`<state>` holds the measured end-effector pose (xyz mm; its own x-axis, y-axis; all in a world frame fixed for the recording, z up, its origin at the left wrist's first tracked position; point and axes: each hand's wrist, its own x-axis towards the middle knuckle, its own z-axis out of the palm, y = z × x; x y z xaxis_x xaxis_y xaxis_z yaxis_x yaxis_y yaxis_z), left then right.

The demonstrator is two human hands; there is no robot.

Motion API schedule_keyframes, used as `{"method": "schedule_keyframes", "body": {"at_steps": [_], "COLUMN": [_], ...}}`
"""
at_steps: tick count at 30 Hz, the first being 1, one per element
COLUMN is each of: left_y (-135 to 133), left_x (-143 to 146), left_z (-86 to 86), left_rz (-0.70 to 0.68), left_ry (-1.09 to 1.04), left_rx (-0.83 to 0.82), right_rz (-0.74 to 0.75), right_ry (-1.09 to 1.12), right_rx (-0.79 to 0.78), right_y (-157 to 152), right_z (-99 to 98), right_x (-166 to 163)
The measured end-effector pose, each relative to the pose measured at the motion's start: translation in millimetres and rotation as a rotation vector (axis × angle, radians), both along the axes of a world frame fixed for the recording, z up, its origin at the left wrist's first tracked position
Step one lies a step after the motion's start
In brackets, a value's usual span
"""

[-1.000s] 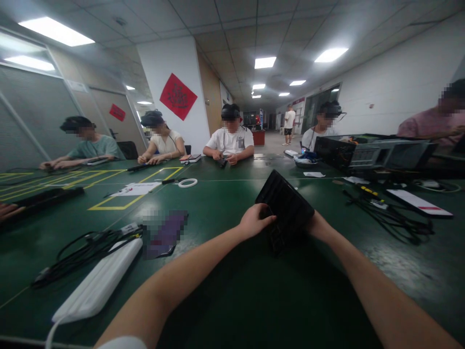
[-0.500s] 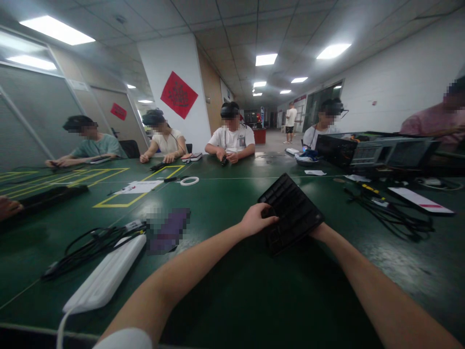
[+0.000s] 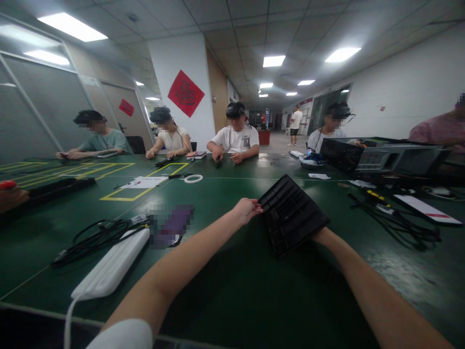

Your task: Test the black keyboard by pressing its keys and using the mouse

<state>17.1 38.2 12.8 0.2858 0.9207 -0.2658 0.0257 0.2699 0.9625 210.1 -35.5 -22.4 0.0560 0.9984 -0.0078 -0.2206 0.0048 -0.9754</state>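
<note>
A black plastic panel with a ribbed inner face is held up at a tilt above the green table. At its left edge, my left hand has its fingers closed, the fingertips against the rim. My right hand supports the panel from behind at its lower right; most of that hand and its fingers are hidden by the panel.
To the left lie a white power strip, coiled black cables and a purple phone. On the right are more cables, a white box and an opened computer case. Several people sit around the table.
My left hand has drawn back from the panel's inner face to its left edge. The panel has turned slightly, showing more of its ribs. The view has shifted a little.
</note>
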Motion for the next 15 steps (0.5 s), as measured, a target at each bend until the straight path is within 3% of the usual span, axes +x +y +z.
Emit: {"method": "schedule_keyframes", "body": {"at_steps": [8,15], "left_y": [-4.4,-5.8], "left_x": [-5.2,-7.8], "left_z": [-4.0,10.1], "left_rz": [-0.095,-0.221], "left_ry": [0.027,-0.011], "left_rx": [-0.057,-0.114], "right_rz": [-0.021,0.020], "right_ry": [0.090,0.159], "right_rx": [-0.033,-0.025], "right_y": [1.0,4.9], "right_z": [-5.9,-9.8], "right_x": [-1.2,-1.9]}}
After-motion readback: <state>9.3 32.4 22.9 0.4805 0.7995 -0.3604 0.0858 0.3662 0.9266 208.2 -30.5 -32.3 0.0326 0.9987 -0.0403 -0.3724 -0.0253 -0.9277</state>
